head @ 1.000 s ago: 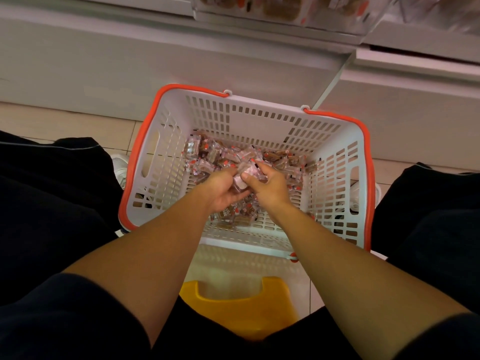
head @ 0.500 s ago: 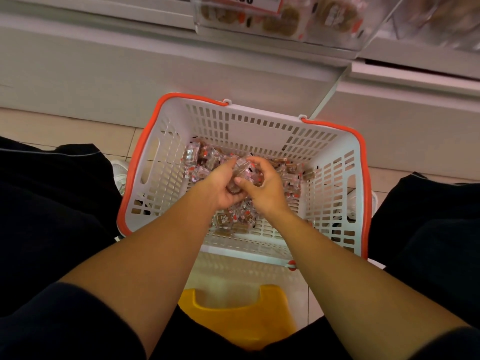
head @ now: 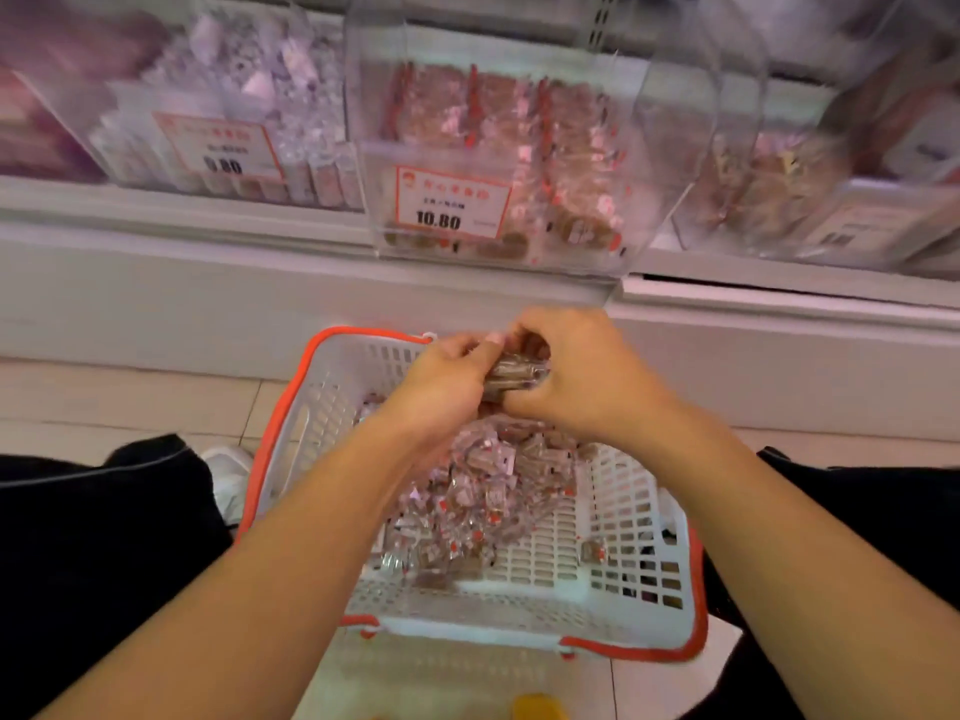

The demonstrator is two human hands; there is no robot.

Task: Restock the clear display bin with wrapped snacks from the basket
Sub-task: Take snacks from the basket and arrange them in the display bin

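Moved: both hands have come up out of the basket (head: 618,517).
Hands: my left hand (head: 441,387) and right hand (head: 582,371) squeeze one bunch of snacks (head: 514,376).
Feel: light, slippery, crinkly; I cup underneath.
Bin (head: 498,163): far, above.

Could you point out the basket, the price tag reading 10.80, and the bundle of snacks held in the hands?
basket (head: 644,517): head view, bare right inner wall.
10.80 price tag (head: 449,202): head view, tag's middle.
snack bundle (head: 514,375): head view, wrappers showing between both hands.
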